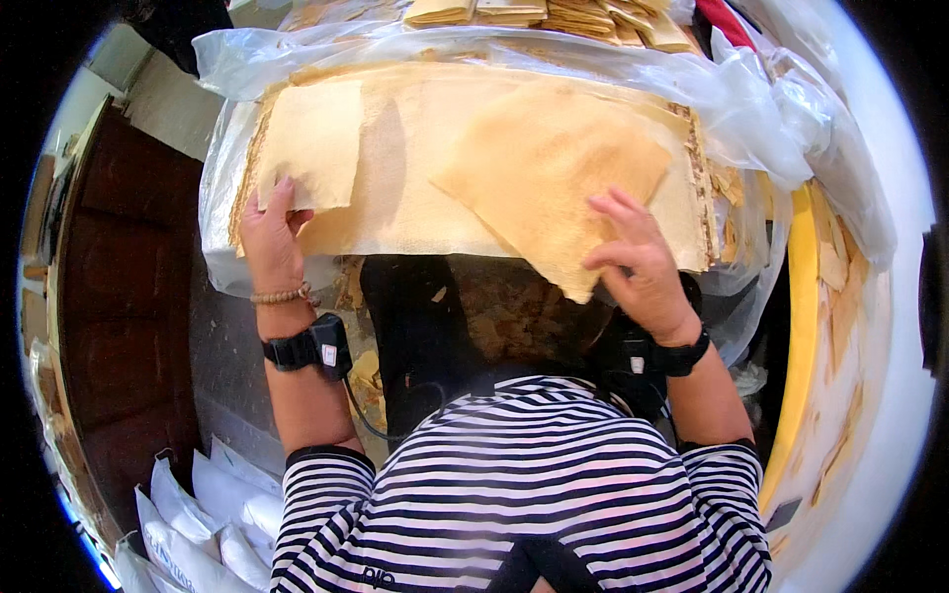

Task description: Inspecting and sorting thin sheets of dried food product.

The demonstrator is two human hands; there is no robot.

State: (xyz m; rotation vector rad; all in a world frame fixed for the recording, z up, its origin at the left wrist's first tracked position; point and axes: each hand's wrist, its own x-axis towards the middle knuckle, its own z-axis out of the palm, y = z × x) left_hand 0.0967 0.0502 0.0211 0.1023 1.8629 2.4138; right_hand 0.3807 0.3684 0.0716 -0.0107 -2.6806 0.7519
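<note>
My left hand pinches the lower left corner of a small pale rectangular sheet, thin and looking like wood veneer, with the thumb on top. Beneath it spreads a wide stack of similar pale yellow sheets, its side edges ragged and brown. A larger, darker yellow sheet lies askew over the right half, one corner hanging past the stack's near edge. Over that sheet's right side is my right hand, fingers apart and bent, touching or nearly touching it; no clear grip shows.
Crumpled clear plastic wraps the stack's far side and right end. Bundles of yellow sheets lie beyond. At right runs a yellow edge; at left stands a dark wooden panel. White sacks sit lower left, and scraps litter the floor.
</note>
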